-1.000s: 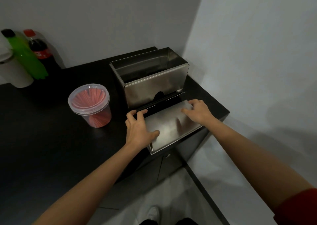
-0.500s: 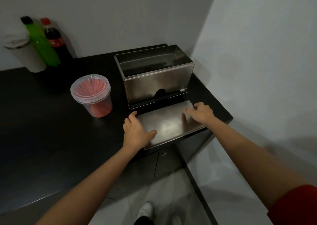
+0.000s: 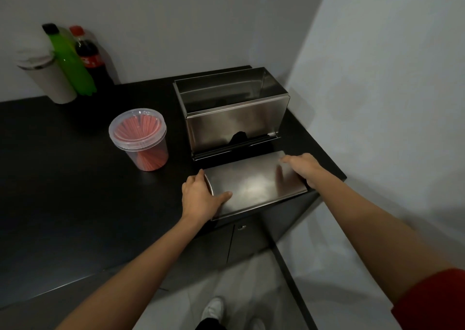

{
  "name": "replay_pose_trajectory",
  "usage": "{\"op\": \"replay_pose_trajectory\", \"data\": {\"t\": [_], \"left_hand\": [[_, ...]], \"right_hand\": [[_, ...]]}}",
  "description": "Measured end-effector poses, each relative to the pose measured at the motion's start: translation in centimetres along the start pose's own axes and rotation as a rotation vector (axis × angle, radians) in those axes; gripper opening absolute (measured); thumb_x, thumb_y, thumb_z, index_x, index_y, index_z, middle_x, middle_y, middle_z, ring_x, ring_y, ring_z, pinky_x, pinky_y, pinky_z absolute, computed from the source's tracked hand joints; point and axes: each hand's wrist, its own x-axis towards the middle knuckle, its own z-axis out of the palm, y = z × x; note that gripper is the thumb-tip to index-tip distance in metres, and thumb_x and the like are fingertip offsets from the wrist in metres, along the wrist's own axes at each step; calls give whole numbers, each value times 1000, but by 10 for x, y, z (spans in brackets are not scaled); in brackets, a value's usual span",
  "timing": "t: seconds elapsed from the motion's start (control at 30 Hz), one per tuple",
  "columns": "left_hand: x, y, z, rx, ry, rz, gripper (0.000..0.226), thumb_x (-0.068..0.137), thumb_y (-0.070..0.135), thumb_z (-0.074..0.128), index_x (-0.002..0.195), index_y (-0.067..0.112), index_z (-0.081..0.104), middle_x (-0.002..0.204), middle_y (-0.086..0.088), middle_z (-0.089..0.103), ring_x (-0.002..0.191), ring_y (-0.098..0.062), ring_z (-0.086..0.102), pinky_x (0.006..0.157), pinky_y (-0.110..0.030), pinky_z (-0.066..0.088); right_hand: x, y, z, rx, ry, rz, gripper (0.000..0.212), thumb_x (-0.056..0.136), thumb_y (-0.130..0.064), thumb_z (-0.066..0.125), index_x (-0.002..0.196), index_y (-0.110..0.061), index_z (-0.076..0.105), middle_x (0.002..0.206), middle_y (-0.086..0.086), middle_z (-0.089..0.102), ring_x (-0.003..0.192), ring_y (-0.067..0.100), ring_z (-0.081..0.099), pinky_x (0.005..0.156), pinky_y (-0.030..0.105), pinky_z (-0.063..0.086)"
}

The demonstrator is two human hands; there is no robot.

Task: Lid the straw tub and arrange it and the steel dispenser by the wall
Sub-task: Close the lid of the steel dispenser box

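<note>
The steel dispenser (image 3: 234,121) stands open-topped on the black counter, close to the right wall. Its flat steel lid (image 3: 251,181) lies on the counter in front of it, near the front edge. My left hand (image 3: 201,196) grips the lid's left end, thumb on top. My right hand (image 3: 305,168) holds the lid's right end, fingers over the top. The clear straw tub (image 3: 142,141), full of red straws, stands left of the dispenser with its clear lid on.
A green bottle (image 3: 71,60), a cola bottle (image 3: 89,55) and a white cup (image 3: 47,78) stand at the back left against the wall. The black counter (image 3: 63,191) ends just right of the dispenser. Cabinet doors and floor lie below the front edge.
The steel lid, held tilted above the counter's front edge a second ago, has come down flat in front of the dispenser. Both hands stayed on its ends.
</note>
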Motion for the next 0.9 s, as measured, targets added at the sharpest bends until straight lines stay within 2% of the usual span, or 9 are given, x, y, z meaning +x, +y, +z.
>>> {"op": "replay_pose_trajectory", "data": {"t": [0.1, 0.23, 0.3, 0.37, 0.5, 0.6, 0.67, 0.8, 0.9], "left_hand": [[1, 0, 0, 5, -3, 9, 96, 73, 43, 77, 147, 6, 27, 138, -14, 46, 130, -29, 36, 104, -35, 34], [1, 1, -1, 8, -15, 8, 94, 73, 43, 76, 146, 7, 28, 139, -14, 45, 131, -30, 35, 104, -35, 33], [2, 2, -1, 10, -23, 7, 95, 74, 43, 75, 147, 6, 27, 142, -14, 44, 133, -31, 34, 106, -36, 32], [2, 3, -2, 7, -31, -1, 95, 75, 43, 74, 147, 5, 25, 143, -14, 42, 134, -30, 32, 107, -37, 32], [1, 4, -2, 2, -41, 0, 96, 76, 45, 73, 148, 5, 24, 145, -13, 40, 134, -30, 31, 107, -37, 32], [1, 3, -2, -11, -39, -11, 97, 76, 45, 74, 149, 6, 23, 147, -12, 37, 135, -31, 29, 108, -36, 30], [0, 1, -2, -21, -35, -7, 98, 74, 46, 75, 148, 7, 25, 146, -12, 39, 135, -30, 30, 107, -36, 31], [0, -3, -1, -58, -30, 1, 99, 71, 47, 76, 148, 9, 28, 144, -11, 42, 132, -29, 35, 107, -37, 35], [-3, -4, -1, -73, -10, 5, 95, 73, 48, 74, 148, 11, 28, 144, -8, 41, 132, -29, 32, 106, -37, 32]], "right_hand": [[0, 1, -1, 33, 11, 20, 64, 86, -35, 59, 135, 1, 37, 136, 18, 46, 122, 34, 46, 98, 39, 40], [-5, 0, -4, 69, 29, 44, 56, 87, -39, 55, 126, 0, 45, 118, 17, 55, 112, 36, 53, 99, 45, 44], [-6, 0, -4, 35, 59, 46, 59, 84, -46, 52, 125, -2, 49, 124, 18, 54, 112, 36, 52, 100, 46, 44], [-5, 2, -2, 22, 62, 39, 62, 85, -48, 50, 126, -2, 50, 128, 19, 51, 112, 36, 52, 99, 42, 43], [-12, 1, 2, 57, 45, -5, 49, 88, -39, 55, 115, 1, 57, 104, 14, 58, 92, 27, 55, 78, 34, 42], [-15, 4, -2, 117, 4, -8, 43, 87, -38, 58, 105, 1, 57, 96, 13, 58, 75, 19, 52, 62, 29, 39], [-19, 6, -5, 180, -20, 23, 48, 86, -41, 61, 111, 0, 55, 92, 11, 59, 70, 17, 52, 55, 26, 37], [-27, 9, -12, 296, -91, 88, 46, 82, -39, 67, 108, -2, 56, 83, 8, 62, 70, 20, 59, 51, 29, 43], [-29, 10, -16, 367, -156, 92, 34, 79, -34, 71, 95, -5, 61, 85, 10, 66, 73, 23, 63, 58, 33, 50]]}}
